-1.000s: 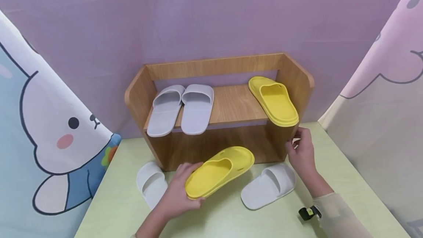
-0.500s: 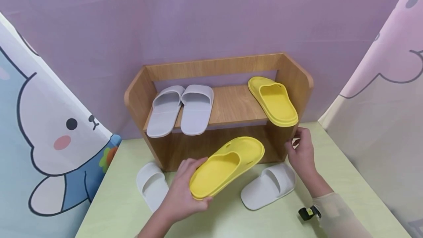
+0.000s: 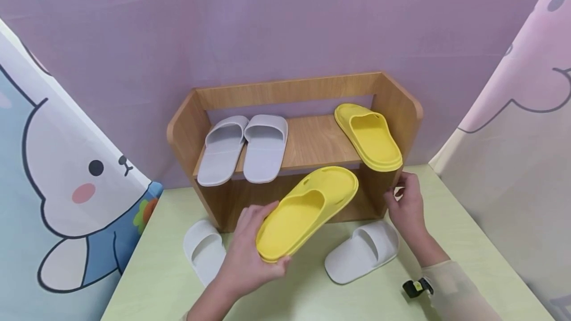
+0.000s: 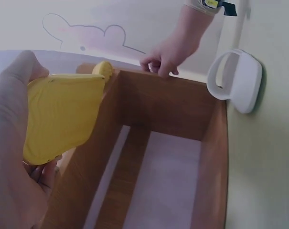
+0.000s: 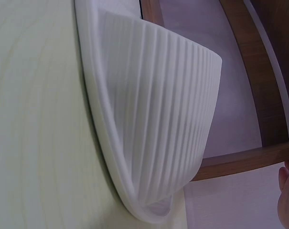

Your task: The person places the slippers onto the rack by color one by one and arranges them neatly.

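Note:
My left hand (image 3: 252, 256) grips a yellow slipper (image 3: 308, 212) by its heel end, thumb on one side and fingers on the other. The slipper is tilted in the air before the wooden shoe rack (image 3: 290, 90), toe pointing up and right. In the left wrist view the yellow slipper (image 4: 63, 114) shows beside the rack's shelf. My right hand (image 3: 408, 207) holds the front edge of the rack's right side panel with curled fingers. A second yellow slipper (image 3: 376, 142) lies on the top shelf's right end. Two pale grey slippers (image 3: 223, 155) sit side by side at the left.
A white slipper (image 3: 363, 251) lies on the light green table (image 3: 303, 301) before the rack's right end, close to the right wrist camera. Another white slipper (image 3: 205, 249) lies at the left, partly behind my left hand. Printed cloths flank the table; a purple cloth (image 3: 285, 24) hangs behind.
The held yellow slipper has risen and shifted right, its toe swinging up toward the shelf. The right hand has stayed at the rack's panel.

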A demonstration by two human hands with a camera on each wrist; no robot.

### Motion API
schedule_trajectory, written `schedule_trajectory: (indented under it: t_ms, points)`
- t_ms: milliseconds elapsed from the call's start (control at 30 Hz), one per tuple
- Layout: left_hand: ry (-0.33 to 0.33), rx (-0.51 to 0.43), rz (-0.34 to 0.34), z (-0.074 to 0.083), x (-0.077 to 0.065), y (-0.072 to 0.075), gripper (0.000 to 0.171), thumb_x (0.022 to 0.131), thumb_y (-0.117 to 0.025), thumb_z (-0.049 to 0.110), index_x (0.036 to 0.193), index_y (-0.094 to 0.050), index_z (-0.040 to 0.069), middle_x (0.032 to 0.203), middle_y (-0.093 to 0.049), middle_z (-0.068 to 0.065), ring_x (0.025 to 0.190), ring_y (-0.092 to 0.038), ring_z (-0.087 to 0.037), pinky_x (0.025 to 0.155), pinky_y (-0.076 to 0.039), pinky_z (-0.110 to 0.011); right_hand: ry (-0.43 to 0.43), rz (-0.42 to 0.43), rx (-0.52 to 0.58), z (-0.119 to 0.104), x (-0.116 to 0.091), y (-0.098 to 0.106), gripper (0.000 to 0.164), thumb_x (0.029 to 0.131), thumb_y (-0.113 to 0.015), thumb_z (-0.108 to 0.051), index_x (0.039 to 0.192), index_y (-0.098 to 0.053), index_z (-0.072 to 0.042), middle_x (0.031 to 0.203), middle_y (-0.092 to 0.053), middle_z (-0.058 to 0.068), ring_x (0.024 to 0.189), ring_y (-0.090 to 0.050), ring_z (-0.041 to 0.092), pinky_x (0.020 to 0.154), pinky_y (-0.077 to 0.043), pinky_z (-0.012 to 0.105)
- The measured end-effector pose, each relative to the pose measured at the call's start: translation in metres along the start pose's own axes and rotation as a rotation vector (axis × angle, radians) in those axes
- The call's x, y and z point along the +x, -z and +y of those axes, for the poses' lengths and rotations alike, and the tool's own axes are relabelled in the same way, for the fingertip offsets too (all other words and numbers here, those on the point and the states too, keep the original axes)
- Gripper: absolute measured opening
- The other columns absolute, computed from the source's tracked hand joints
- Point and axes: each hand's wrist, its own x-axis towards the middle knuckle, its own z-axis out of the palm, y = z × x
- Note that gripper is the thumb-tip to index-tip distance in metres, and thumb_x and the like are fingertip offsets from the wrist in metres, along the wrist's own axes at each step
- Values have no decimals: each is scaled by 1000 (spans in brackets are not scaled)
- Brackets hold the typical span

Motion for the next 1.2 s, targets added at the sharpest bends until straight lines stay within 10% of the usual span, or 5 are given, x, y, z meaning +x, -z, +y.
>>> schedule_trajectory:
  t_ms: [600,1200]
  points:
    - [-41,33,30,25,11,14,110,57,-100,33,159,-57,25,131,-58,11,119,-51,-11,89,-54,-36,25,2,0,2,0,0,44,84,-60,20,126,-52,13,107,-60,20,99,-54,10,75,-44,26]
    - [-26,196,195,48,56,0,99,62,-95,42,149,-64,7,122,-63,-6,112,-54,-24,84,-54,-39,45,12,16,2,0,0,44,82,-61,22,125,-52,15,105,-61,22,97,-54,9,74,-44,26]
